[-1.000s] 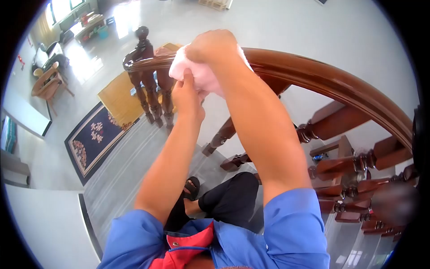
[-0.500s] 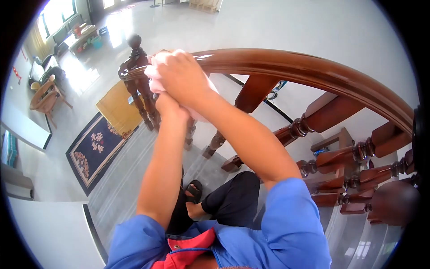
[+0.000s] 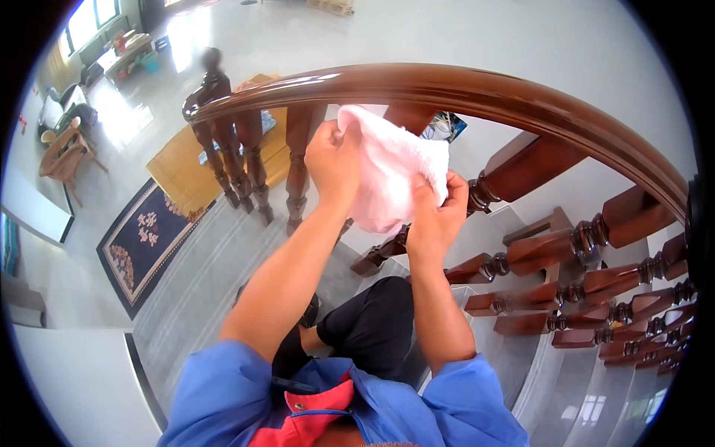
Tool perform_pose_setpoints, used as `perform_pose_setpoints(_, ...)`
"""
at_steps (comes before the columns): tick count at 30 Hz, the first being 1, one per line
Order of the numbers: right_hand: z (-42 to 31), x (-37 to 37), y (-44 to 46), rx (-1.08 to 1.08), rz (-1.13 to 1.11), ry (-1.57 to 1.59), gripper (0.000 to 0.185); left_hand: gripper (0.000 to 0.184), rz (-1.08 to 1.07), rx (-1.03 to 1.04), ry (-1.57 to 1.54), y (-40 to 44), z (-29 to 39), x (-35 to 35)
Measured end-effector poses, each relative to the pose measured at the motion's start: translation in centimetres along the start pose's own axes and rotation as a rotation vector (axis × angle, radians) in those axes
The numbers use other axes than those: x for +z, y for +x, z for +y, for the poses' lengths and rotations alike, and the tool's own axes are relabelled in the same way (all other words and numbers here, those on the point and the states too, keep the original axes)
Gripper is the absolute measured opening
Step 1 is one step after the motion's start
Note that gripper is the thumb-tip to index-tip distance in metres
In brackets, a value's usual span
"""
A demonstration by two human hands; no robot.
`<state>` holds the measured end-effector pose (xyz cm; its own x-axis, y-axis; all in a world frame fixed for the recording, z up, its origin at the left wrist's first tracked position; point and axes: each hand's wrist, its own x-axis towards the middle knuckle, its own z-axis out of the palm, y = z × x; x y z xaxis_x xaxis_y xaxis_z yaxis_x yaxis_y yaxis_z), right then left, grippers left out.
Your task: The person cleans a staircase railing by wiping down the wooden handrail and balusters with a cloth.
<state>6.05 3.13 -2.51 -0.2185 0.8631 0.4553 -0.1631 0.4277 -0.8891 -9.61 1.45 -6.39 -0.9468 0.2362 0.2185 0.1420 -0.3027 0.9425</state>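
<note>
1 long curved handrail [image 3: 477, 89] runs above several turned balusters [image 3: 536, 167], and the pink cloth [image 3: 391, 167] is just beside its near side, partly spread between 2 hands, though whether cloth and handrail touch I cannot tell. The left hand [image 3: 333, 162] has its fingers curled closed on the cloth's left edge, while the right hand [image 3: 433, 227] clamps the right edge between thumb and fingers. With the cloth off the handrail's top, how much work is done or left cannot be judged.
</note>
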Motion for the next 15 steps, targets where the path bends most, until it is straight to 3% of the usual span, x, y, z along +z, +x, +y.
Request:
perform_pose_setpoints(3,-0.6,1.1,2.0,-0.002,0.031,0.187,0.039,0.028,-0.079,-0.092,0.019,-0.3,2.8,1.1)
perform_pose_setpoints(5,-0.1,1.8,3.3,-0.009,0.013,0.273,0.044,0.032,-0.21,-0.204,-0.53,-1.2,4.1,1.8)
perform_pose_setpoints(6,-0.7,2.5,3.7,-0.075,-0.004,0.332,0.048,0.036,-0.333,-0.176,-0.616,-2.5,5.9,1.4)
perform_pose_setpoints(9,0.3,5.2,5.3,-0.209,-0.041,0.329,0.053,0.036,-0.454,-0.076,-0.717,-2.1,4.5,1.7)
perform_pose_setpoints(10,1.5,6.0,6.0,-0.295,-0.029,0.22,0.053,0.038,-0.465,0.032,-0.511,-1.6,4.0,1.5)
perform_pose_setpoints(11,2.5,6.6,6.4,-0.381,-0.017,0.109,0.054,0.038,-0.464,0.029,-0.502,-1.4,3.6,1.6)
perform_pose_setpoints(12,2.6,7.4,6.4,-0.474,0.015,0.191,0.051,0.038,-0.468,0.012,-0.511,-1.2,3.1,1.9)
perform_pose_setpoints(15,5.3,7.5,5.4,-0.323,0.033,0.351,0.054,0.035,-0.478,-0.078,-0.513,-0.8,0.4,1.3)
